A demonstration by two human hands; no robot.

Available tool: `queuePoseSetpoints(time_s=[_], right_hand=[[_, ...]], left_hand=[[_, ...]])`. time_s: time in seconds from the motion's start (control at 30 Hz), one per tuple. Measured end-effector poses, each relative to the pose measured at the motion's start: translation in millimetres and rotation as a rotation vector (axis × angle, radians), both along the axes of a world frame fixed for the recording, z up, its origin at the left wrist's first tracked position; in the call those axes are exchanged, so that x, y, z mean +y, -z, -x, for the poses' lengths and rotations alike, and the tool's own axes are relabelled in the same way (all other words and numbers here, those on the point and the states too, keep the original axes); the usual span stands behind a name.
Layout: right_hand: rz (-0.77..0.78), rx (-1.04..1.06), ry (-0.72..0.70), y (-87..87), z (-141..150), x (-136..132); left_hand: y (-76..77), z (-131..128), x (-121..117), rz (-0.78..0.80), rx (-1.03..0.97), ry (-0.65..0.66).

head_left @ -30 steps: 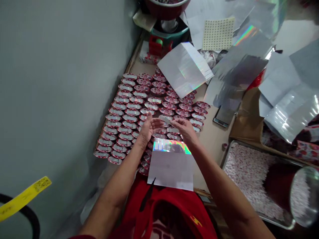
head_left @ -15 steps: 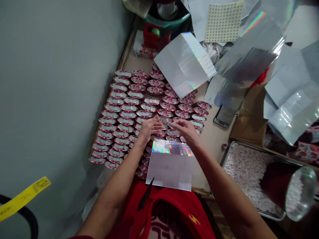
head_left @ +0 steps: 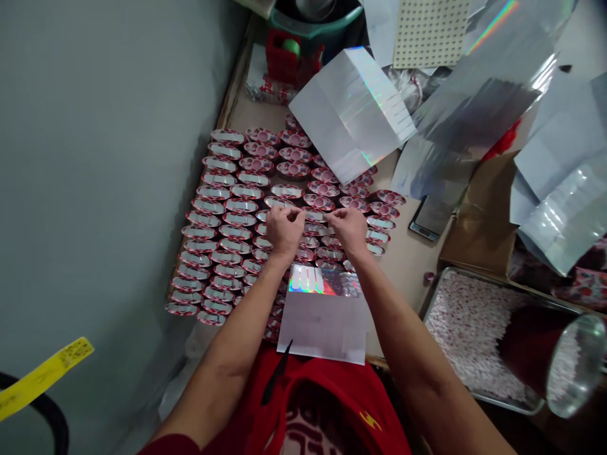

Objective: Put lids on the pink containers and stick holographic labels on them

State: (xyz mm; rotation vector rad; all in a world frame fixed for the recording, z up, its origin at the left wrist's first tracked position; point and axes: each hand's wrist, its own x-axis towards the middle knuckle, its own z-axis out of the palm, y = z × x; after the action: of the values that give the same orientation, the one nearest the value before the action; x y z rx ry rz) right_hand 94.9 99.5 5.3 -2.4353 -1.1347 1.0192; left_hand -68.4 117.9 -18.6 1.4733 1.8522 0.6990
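Observation:
Near the middle of the rows, my left hand and my right hand are both closed in a pinch. Between their fingertips a pale sticker strip stretches across the top of an oval red-patterned container; whether it is fully stuck down cannot be made out. Many such containers stand in rows around my hands, several topped with pale strips and others showing a pink round centre. Just below my hands lies a sticker sheet with a shiny rainbow band and several pale strips along its upper edge.
Another folded sheet covers some containers at the back. A red tape dispenser stands behind. To the right are a small scale, a cardboard box and a metal tray of small pale pieces. A wall borders the left.
My left hand has gone from spread fingers to a pinch. The strip, held near my right fingers before, now spans between both hands over a container top.

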Motion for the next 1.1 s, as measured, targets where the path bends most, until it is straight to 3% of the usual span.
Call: queuePoseSetpoints(time_s=[0.2,0.53,0.67,0.77,0.87,0.93,1.1], right_hand=[[0.087,-0.154,-0.088,2.0,7.8,8.6],[0.12,-0.2,-0.11,0.2,14.9,12.3],[0.179,-0.252,-0.003,1.0,9.3,16.2],[0.184,-0.256,0.069,0.4,2.0,16.1],[0.104,-0.224,0.099,0.2,-2.3,10.9],[0.035,-0.163,0.136,0.6,-3.4,6.1],[-0.07,-0.014,0.18,-2.8,-0.2,2.7]], left_hand=[[-1.7,-4.9,11.6,-0.052,0.238,0.084],[2.5,-6.6,8.5,-0.034,0.225,0.094],[2.7,-8.5,15.6,-0.003,0.215,-0.026],[-2.8,-6.9,19.1,0.011,0.188,-0.023],[-13.0,-1.5,9.3,-0.005,0.041,0.014],[-20.1,2.5,-4.5,0.064,-0.156,-0.001],[-29.6,3.7,-33.4,0.529,-0.714,-0.078]])
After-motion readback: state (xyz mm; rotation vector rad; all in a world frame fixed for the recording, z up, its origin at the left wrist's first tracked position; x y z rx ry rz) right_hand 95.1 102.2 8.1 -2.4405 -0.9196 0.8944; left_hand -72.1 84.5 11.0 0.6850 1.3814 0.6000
